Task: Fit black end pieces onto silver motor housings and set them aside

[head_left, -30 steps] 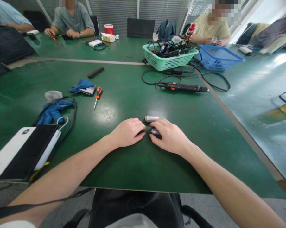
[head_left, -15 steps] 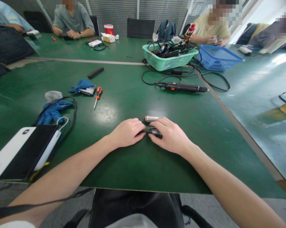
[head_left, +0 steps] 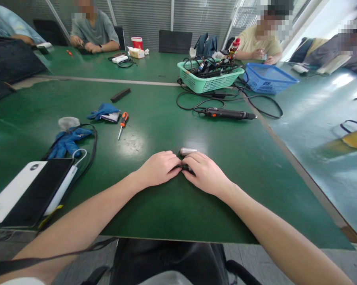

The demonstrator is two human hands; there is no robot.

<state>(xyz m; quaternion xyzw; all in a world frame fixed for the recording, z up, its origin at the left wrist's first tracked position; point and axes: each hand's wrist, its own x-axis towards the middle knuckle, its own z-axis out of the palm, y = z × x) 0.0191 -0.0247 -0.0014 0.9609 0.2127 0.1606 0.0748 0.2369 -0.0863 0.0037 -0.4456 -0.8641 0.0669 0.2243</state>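
Note:
My left hand (head_left: 163, 168) rests low over the green table, thumb and fingers pinched on a small dark piece mostly hidden by them. Against its fingertips, my right hand (head_left: 206, 172) is closed round a short dark, shiny cylinder (head_left: 187, 168); only a bit of it shows under the fingers. The two held pieces meet or nearly meet between my hands; I cannot tell whether they are joined. Just beyond the right fingers lies a silvery metal cylinder (head_left: 187, 151) on its side.
Farther off lie an orange-handled screwdriver (head_left: 123, 125), blue gloves (head_left: 67, 142) and a dark bar (head_left: 120, 95). At right is a black electric screwdriver (head_left: 230, 113) with its cable, before a green basket (head_left: 209, 84) of tools and a blue basket (head_left: 269, 81). A white-and-black device (head_left: 37, 194) sits left.
My right hand has shifted slightly left and closed in on my left hand, covering more of the dark cylinder. The view has tilted a little; the left hand keeps its pinch.

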